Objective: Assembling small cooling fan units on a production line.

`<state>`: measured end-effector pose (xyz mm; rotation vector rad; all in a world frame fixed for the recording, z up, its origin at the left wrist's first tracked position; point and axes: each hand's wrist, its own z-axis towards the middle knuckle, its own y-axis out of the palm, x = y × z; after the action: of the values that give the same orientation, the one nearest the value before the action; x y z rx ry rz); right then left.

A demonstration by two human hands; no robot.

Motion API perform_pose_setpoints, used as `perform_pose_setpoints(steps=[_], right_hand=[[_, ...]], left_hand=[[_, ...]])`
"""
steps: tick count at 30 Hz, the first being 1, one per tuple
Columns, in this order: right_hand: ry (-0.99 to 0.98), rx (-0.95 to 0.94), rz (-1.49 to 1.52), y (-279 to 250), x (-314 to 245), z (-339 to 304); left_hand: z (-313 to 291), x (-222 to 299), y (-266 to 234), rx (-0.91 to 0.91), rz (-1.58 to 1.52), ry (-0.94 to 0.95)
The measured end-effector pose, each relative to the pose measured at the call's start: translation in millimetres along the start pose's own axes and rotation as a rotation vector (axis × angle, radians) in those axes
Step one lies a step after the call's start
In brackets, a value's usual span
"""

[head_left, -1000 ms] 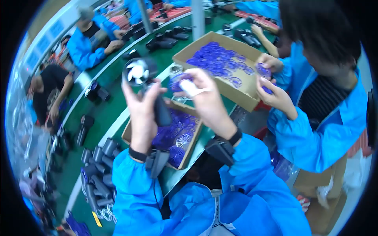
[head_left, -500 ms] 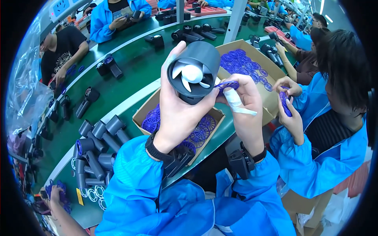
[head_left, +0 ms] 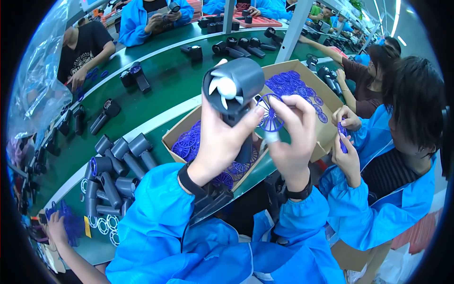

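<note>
My left hand [head_left: 216, 146] is wrapped round a dark grey handheld fan [head_left: 248, 78]. Its round mouth is uncovered and shows white blades, tilted toward the left. Just right of the fan, my right hand [head_left: 294, 137] pinches a purple round spoked grille [head_left: 271, 113] by its edge, the spokes facing me. The tip of my left thumb is at the grille's left rim; whether it presses on it I cannot tell. White tape wraps one right finger. Below my hands a cardboard box [head_left: 166, 140] holds many purple grilles [head_left: 185, 142].
A second box [head_left: 326, 78] of purple grilles stands behind my right hand. Grey fan housings [head_left: 124, 154] and white rings [head_left: 103, 224] lie at left on the green table. A co-worker [head_left: 378, 189] sits close on my right, holding a purple grille. A metal post [head_left: 294, 33] rises beyond.
My right hand has turned the purple grille from nearly edge-on to face-on and lower beside the fan. The fan has tipped a little to the left, and the whole view has shifted slightly.
</note>
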<state>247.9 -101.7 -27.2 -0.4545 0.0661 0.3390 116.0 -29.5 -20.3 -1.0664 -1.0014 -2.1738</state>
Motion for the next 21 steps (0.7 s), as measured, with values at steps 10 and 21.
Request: perform_pose_setpoints(steps=[10, 21], right_hand=[[0.163, -0.046, 0.183, 4.2, -7.8, -5.1], [0.060, -0.006, 0.069, 2.2, -6.4, 1.4]], left_hand=[[5.4, -14.8, -10.3, -0.018, 0.095, 0.034], [3.6, -10.1, -10.7, -0.080, 0.141, 0.247]])
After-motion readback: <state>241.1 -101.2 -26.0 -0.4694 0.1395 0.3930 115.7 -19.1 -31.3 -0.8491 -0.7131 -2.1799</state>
